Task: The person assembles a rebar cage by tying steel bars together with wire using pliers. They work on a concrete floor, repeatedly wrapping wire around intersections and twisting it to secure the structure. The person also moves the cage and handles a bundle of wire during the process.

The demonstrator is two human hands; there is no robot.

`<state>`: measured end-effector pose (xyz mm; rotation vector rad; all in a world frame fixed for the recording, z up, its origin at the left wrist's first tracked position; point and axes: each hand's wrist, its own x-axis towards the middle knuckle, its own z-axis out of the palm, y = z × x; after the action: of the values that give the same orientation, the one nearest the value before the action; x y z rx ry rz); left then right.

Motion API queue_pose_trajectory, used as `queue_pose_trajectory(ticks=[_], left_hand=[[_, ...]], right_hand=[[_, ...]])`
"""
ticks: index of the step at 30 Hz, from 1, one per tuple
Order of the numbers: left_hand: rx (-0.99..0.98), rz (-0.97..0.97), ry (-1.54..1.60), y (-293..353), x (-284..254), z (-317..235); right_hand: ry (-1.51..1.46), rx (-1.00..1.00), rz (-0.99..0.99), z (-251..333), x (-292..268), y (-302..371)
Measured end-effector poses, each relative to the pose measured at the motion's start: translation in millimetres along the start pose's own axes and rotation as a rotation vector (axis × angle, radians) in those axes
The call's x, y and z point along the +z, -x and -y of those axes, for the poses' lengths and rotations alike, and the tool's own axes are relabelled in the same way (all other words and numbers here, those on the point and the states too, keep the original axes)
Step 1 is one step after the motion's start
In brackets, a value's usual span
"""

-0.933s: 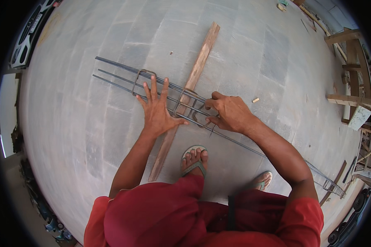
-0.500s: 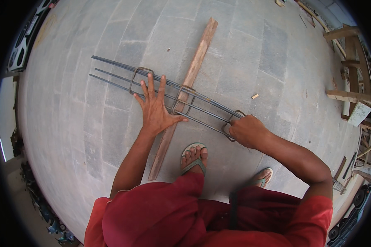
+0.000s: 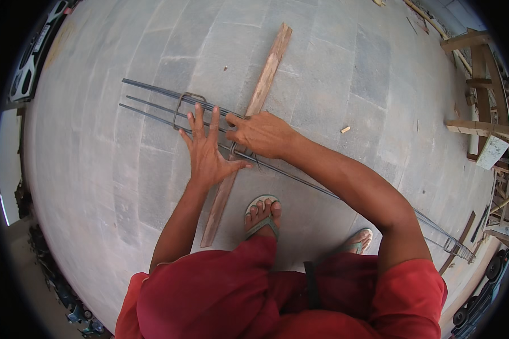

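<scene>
Thin dark steel reinforcing bars (image 3: 147, 87) run slantwise over the stone floor and cross a wooden batten (image 3: 215, 217). Bent-wire rectangular stirrups go around the bars; one stirrup (image 3: 178, 112) is just left of my left hand, and part of another shows at the batten. My left hand (image 3: 205, 155) lies over the bars with its fingers spread and thumb stretched toward the batten. Beside it, above the batten, my right hand (image 3: 264, 134) is closed with curled fingers on a stirrup, mostly hidden beneath the hand.
My sandalled feet stand near the batten, one foot (image 3: 263, 216) close to it. Farther right lie the bars' other end with more stirrups (image 3: 461, 250) and a wooden frame (image 3: 482, 85). A small wood piece (image 3: 345, 129) is on the floor. Vehicles stand at the edges.
My right hand has moved left along the bars to the batten, and the stirrup it held at the right is gone from that spot. My left hand stays nearly in place.
</scene>
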<state>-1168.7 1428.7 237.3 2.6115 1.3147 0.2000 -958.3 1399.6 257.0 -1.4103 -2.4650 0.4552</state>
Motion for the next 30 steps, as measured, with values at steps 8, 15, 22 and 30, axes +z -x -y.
queue_pose_trajectory(ticks=[8, 15, 22, 30], left_hand=[[-0.008, -0.144, 0.337, 63, 11, -25], [-0.171, -0.148, 0.552, 58, 15, -53], [-0.243, -0.022, 0.725, 66, 14, -74], [-0.251, 0.101, 0.86, 72, 30, -104]], right_hand=[[0.063, -0.101, 0.047, -8, -6, -3], [-0.104, -0.06, 0.13, -15, -20, 4], [-0.122, -0.028, 0.193, -17, -20, 32], [-0.145, 0.056, 0.288, -21, -18, 68]])
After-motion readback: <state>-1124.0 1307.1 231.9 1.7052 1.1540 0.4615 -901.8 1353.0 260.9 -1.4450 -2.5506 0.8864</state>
